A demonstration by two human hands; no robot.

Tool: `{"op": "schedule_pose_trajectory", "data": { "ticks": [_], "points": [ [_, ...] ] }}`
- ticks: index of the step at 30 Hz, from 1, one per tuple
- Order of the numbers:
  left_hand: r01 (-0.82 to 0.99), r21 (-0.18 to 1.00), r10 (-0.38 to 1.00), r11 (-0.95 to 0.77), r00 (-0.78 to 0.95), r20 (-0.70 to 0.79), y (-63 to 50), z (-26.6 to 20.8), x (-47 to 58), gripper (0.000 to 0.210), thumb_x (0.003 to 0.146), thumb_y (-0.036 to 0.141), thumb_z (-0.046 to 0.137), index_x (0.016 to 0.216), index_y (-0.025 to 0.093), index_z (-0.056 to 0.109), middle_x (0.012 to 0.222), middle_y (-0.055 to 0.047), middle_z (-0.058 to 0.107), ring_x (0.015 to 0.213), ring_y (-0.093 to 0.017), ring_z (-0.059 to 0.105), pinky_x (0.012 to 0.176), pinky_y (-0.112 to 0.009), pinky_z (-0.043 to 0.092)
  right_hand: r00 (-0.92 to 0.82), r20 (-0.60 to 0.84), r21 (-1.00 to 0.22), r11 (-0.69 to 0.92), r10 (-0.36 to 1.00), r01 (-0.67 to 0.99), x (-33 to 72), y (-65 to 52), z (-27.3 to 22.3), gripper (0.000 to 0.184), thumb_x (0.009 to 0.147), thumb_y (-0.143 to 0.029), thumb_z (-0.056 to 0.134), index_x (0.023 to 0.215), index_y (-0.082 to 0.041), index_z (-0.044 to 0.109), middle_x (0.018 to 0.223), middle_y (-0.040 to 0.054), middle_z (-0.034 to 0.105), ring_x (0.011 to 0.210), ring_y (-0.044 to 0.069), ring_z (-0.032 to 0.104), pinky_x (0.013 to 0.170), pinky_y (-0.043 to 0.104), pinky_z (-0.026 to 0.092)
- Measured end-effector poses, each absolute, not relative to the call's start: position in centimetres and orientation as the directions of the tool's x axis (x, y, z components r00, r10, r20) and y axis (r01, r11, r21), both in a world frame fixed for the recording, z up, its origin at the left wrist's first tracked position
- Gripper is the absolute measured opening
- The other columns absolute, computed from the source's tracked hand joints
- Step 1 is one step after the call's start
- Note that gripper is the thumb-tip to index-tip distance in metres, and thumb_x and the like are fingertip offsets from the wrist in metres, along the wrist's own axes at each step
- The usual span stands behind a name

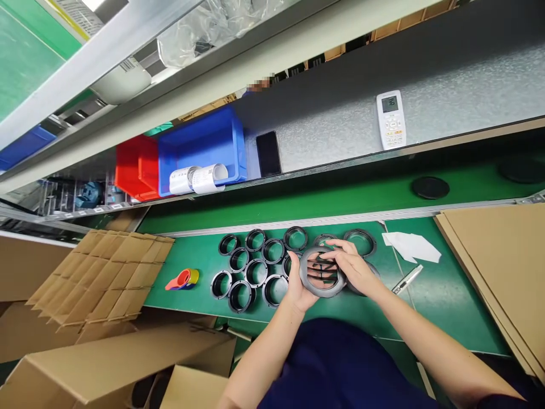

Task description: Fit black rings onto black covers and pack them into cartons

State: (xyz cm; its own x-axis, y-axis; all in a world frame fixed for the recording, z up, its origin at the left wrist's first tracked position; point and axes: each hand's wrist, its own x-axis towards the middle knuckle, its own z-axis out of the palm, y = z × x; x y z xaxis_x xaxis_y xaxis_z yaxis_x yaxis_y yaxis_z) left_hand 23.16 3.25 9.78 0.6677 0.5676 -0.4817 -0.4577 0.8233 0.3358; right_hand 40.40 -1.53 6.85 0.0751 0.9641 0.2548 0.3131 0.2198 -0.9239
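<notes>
A round black air vent (pixel 322 292) with slats across its opening is held just above the green workbench. My left hand (pixel 298 287) is closed around its left side and underside, and the palm shows between the slats. From the right, my right hand (pixel 352 266) grips the same vent, its fingertips on the slats and upper rim. Several black rings (pixel 256 273) stand on the bench to the left of my hands. Beyond the right hand lies another black ring (pixel 360 242). A round dark part beneath the right wrist is mostly hidden.
A utility knife (pixel 407 279) and white paper (pixel 412 246) lie on the right, near stacked cardboard (pixel 502 272). Colored tape rolls (pixel 185 278) and cardboard dividers (pixel 106 272) are on the left. The shelf above bears a blue bin (pixel 200 145), phone (pixel 268 154) and remote control (pixel 391 120).
</notes>
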Motion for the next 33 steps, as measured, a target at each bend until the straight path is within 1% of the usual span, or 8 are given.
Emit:
{"op": "schedule_pose_trajectory", "data": {
  "ticks": [6,10,12,15,18,24,29,33],
  "points": [
    [-0.447,0.347,0.566,0.824,0.652,-0.505,3.4,9.5,23.9,0.075,0.08,0.079,0.046,0.109,0.013,0.066,0.116,-0.021,0.068,0.12,-0.04,0.057,0.1,-0.061,0.042,0.045,0.331,-0.872,0.287,0.943,0.398,41.2,-2.8,6.1,0.043,0.103,-0.045,0.033,0.124,-0.032,0.068,0.144,0.0064,0.048,0.137,0.028,0.036,0.112,0.054,0.037],
    [-0.411,0.31,0.514,0.857,0.653,-0.556,3.5,8.1,24.8,0.073,0.084,0.076,0.045,0.115,0.013,0.066,0.119,-0.018,0.068,0.123,-0.036,0.056,0.105,-0.051,0.043,-0.233,0.412,-0.66,0.464,0.881,0.591,41.5,-3.5,5.2,0.059,0.093,-0.056,0.053,0.144,-0.028,0.049,0.156,0.0086,0.036,0.145,0.033,0.023,0.119,0.062,0.02],
    [-0.343,0.306,0.459,0.888,0.647,-0.609,3.4,7.0,25.5,0.075,0.084,0.076,0.045,0.12,0.013,0.064,0.121,-0.018,0.068,0.125,-0.036,0.055,0.106,-0.05,0.042,-0.291,0.321,-0.637,0.433,0.901,0.638,41.6,-3.6,4.7,0.074,0.086,-0.058,0.063,0.149,-0.026,0.042,0.16,0.0108,0.027,0.148,0.036,0.016,0.119,0.063,0.016],
    [-0.254,0.309,0.4,0.916,0.627,-0.669,3.1,5.4,26.7,0.079,0.083,0.076,0.047,0.13,0.013,0.058,0.127,-0.019,0.064,0.129,-0.037,0.052,0.109,-0.051,0.04,-0.262,0.073,-0.735,0.23,0.962,0.638,42.0,-3.5,3.8,0.098,0.076,-0.061,0.072,0.156,-0.03,0.024,0.165,0.013,0.007,0.149,0.04,0.011,0.115,0.062,0.025],
    [-0.198,0.311,0.364,0.93,0.624,-0.691,3.5,4.6,27.9,0.082,0.083,0.075,0.047,0.138,0.014,0.05,0.135,-0.021,0.059,0.134,-0.039,0.046,0.11,-0.055,0.037,-0.254,-0.066,-0.795,0.102,0.965,0.597,43.0,-2.7,2.4,0.11,0.072,-0.057,0.074,0.157,-0.036,0.009,0.163,0.0107,0.015,0.147,0.037,0.021,0.112,0.054,0.035],
    [-0.126,0.342,0.355,0.931,0.529,-0.771,6.1,5.2,28.4,0.081,0.086,0.075,0.039,0.15,0.027,0.028,0.151,-0.02,0.04,0.143,-0.038,0.032,0.106,-0.07,0.031,0.202,0.047,-0.547,-0.144,0.978,0.825,47.2,1.7,-2.7,0.1,0.072,-0.05,0.07,0.155,-0.014,0.028,0.151,0.0236,0.032,0.134,0.043,0.033,0.111,0.059,0.029],
    [-0.168,0.341,0.38,0.925,0.461,-0.802,7.9,4.9,26.6,0.075,0.09,0.066,0.042,0.148,0.019,0.032,0.151,-0.023,0.039,0.144,-0.036,0.032,0.11,-0.064,0.032,0.171,0.011,-0.354,-0.156,0.985,0.922,49.0,4.3,-6.1,0.099,0.071,-0.056,0.072,0.151,-0.011,0.035,0.151,0.0264,0.035,0.137,0.044,0.033,0.115,0.062,0.015],
    [-0.202,0.331,0.386,0.922,0.404,-0.829,8.3,3.7,23.9,0.07,0.092,0.056,0.049,0.149,0.019,0.034,0.148,-0.02,0.046,0.143,-0.033,0.036,0.112,-0.058,0.032,0.174,0.076,-0.392,-0.132,0.982,0.911,48.8,5.3,-6.1,0.087,0.087,-0.058,0.055,0.154,-0.01,0.026,0.159,0.0232,0.024,0.147,0.038,0.019,0.118,0.061,0.009]
  ]
}}
